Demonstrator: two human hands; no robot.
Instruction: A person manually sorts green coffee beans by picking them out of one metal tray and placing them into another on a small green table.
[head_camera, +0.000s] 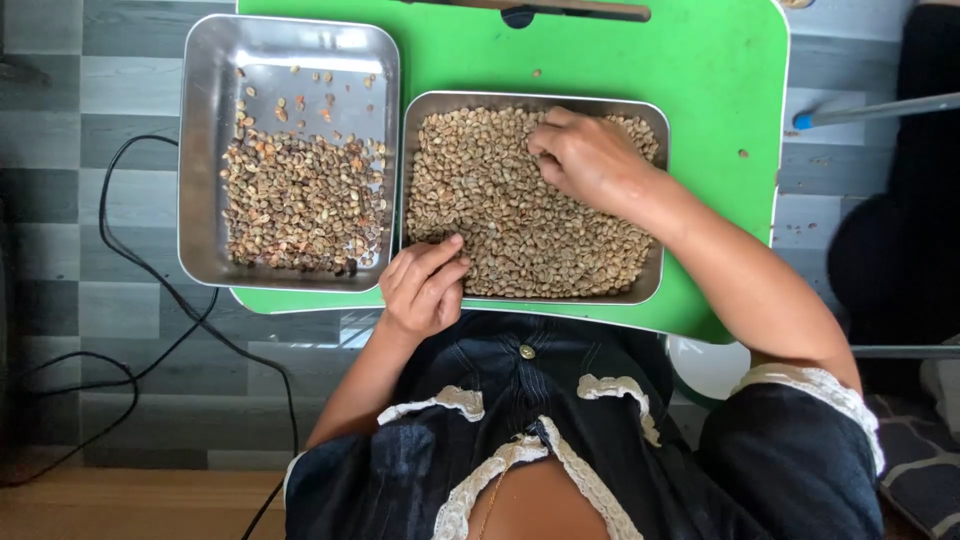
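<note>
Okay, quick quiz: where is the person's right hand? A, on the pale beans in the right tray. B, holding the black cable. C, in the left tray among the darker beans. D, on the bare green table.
A: the right hand lies on the pale beans in the right tray.

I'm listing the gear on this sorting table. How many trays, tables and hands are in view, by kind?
Rectangular metal trays holding pale beans: 2, the left tray and the right tray
Green plastic table: 1
Bare hands: 2, the left hand and the right hand
Total: 5
</note>
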